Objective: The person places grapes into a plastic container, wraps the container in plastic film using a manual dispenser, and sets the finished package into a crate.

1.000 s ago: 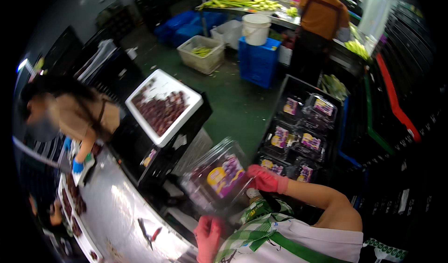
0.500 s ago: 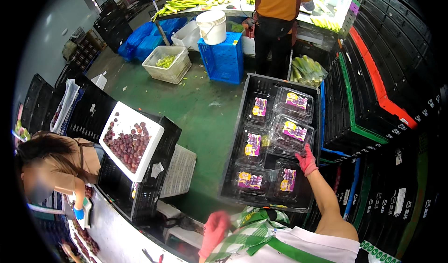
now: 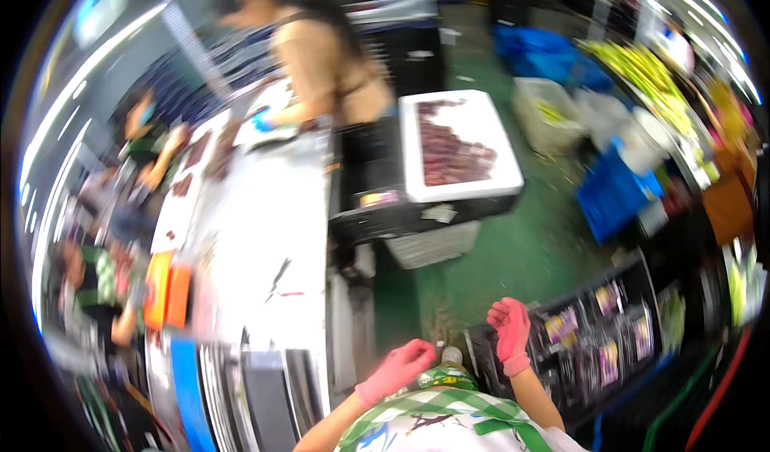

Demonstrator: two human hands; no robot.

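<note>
Both my hands wear pink gloves and hang in front of my green-checked apron, with nothing visible in them. My left hand [image 3: 397, 369] is slightly blurred; its fingers reach loosely to the right. Curled fingers show on my right hand [image 3: 511, 336], raised beside the left end of a black crate [image 3: 479, 364]. Several clear plastic clamshell packs [image 3: 609, 361] with purple and yellow labels lie in that crate. My right hand is apart from the packs. Ahead, a white foam tray [image 3: 461, 190] of loose dark red grapes [image 3: 453, 157] rests on stacked black crates.
To the left runs a white worktable [image 3: 249, 211] bearing scissors [image 3: 278, 278] and orange boxes [image 3: 167, 291]. A co-worker [image 3: 321, 59] with a blue glove bends over its far part; other people stand along its left side. A blue crate [image 3: 613, 191] and white bucket [image 3: 644, 141] stand at right.
My view has swung left, bringing the worktable into sight. My right hand has let go of the clamshell pack at the crate's right side and drawn back toward my body.
</note>
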